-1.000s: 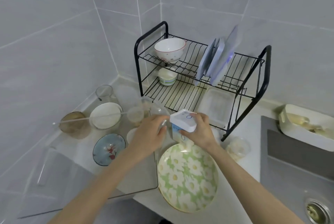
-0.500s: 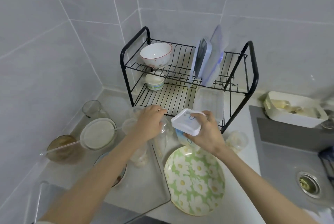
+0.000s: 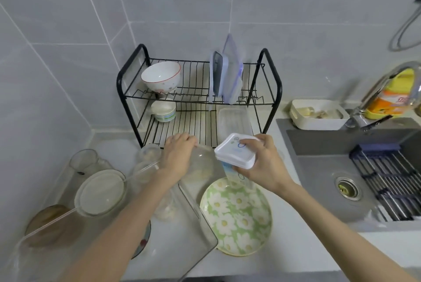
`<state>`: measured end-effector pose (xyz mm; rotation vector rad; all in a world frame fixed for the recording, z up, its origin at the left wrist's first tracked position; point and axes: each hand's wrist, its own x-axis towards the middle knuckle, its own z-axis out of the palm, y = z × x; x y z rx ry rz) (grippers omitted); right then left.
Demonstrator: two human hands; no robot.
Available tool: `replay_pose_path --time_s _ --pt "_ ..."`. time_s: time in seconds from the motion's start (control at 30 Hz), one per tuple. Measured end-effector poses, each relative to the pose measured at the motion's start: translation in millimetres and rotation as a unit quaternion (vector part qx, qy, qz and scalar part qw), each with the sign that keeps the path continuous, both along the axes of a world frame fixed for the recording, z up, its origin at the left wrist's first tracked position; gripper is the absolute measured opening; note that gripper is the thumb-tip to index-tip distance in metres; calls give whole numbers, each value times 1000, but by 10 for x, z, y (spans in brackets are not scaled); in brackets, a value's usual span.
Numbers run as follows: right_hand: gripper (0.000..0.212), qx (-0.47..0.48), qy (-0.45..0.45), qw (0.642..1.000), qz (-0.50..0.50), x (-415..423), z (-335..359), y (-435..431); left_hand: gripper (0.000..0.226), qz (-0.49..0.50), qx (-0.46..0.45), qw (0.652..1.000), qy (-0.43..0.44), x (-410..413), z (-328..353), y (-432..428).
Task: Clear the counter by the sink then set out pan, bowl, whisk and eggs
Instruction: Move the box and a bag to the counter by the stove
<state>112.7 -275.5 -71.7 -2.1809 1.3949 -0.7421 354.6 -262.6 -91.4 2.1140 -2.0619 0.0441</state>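
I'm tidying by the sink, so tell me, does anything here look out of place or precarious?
Yes: the clear tray lies over a blue plate and the rim of the floral plate, so it sits unevenly, and its near corner seems to overhang the counter edge.

The white counter carries a black dish rack, floral plate and clear tray.

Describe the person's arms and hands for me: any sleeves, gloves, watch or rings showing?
Both arms are bare. The left forearm and right forearm show no sleeve or cuff up to the frame's bottom edge. The left hand and right hand wear no gloves. No watch, bracelet or ring is visible on the sides that face the camera, and nothing is marked on them.
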Motion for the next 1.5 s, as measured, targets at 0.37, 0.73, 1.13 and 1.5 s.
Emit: replay_pose_path --time_s 0.37,0.73,1.13,1.5 --pt "61 -74 -68 987 -128 -460 384 551 21 -62 -162 979 106 -712 593 235" --pt "60 -145 -81 946 -278 -1709 571 1287 18 -225 -140 956 129 -2184 822 463" --pt "63 -167 -65 888 -424 -3897 553 2843 20 -403 -96 893 178 -4720 873 1387" --pt "59 -188 -48 788 -584 -5497 555 4430 17 -593 -49 781 191 -6965 856 2451"
